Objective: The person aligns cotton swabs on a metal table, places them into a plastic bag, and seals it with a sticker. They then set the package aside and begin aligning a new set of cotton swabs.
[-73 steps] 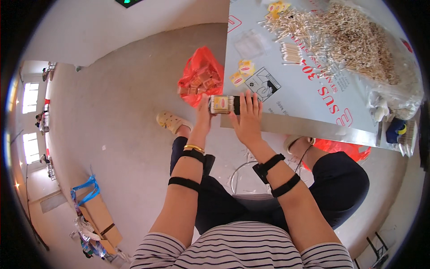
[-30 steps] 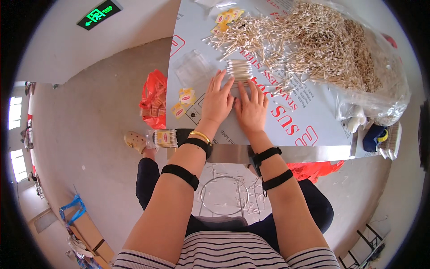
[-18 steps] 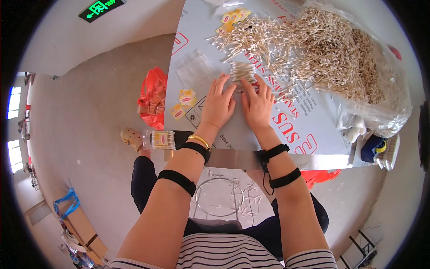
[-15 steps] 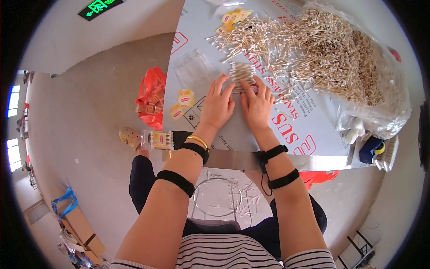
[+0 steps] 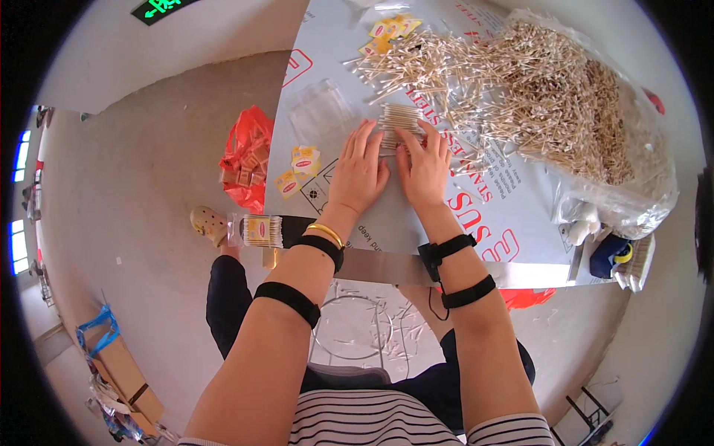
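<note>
A neat row of cotton swabs lies side by side on the table, just beyond my fingertips. My left hand lies palm down with its fingers stretched forward, the tips beside the left ends of the row. On the other side, my right hand has its fingers extended and spread, with fingertips on the row's near right part. Neither hand is closed round anything. Loose cotton swabs form a large heap at the far right, partly in a clear plastic bag.
Clear empty pouches and yellow cards lie left of my hands; more yellow cards lie farther off. A filled swab pack sits at the table's near left corner. A red bag hangs beside the left edge.
The view has shifted slightly. Both hands stay at the swab row, with only small finger movements; the right fingertips sit a little farther forward on it.
</note>
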The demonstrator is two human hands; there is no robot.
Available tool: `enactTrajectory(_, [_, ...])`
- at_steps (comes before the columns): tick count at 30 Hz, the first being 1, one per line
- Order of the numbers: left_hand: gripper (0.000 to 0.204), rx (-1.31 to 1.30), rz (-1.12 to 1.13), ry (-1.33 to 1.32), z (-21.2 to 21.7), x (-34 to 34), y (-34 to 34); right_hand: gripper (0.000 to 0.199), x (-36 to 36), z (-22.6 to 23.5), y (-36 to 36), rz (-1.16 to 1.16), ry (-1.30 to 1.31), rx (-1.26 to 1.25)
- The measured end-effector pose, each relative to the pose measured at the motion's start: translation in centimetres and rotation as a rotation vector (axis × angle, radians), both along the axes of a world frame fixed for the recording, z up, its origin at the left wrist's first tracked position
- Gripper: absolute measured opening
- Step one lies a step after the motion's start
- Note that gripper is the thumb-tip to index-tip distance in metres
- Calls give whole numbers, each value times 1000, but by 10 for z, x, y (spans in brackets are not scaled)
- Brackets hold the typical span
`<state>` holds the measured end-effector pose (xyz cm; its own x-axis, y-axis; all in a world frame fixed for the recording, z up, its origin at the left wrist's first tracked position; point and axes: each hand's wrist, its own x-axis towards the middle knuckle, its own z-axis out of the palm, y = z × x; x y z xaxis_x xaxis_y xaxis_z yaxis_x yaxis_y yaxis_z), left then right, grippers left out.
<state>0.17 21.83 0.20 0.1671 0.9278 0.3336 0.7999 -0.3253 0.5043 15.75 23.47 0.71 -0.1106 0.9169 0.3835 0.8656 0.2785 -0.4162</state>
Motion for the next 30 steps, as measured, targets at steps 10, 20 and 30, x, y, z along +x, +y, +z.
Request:
enactTrajectory(10, [61, -26, 10, 72, 1, 0, 0, 31, -2, 1, 0, -5, 28, 1])
enactTrajectory(20, [61, -43, 0, 71, 0, -1, 0, 28, 0, 7, 20, 28, -30, 15])
enactTrajectory(30, [61, -22, 1, 73, 0, -1, 0, 20, 1, 8, 34, 52, -23, 85])
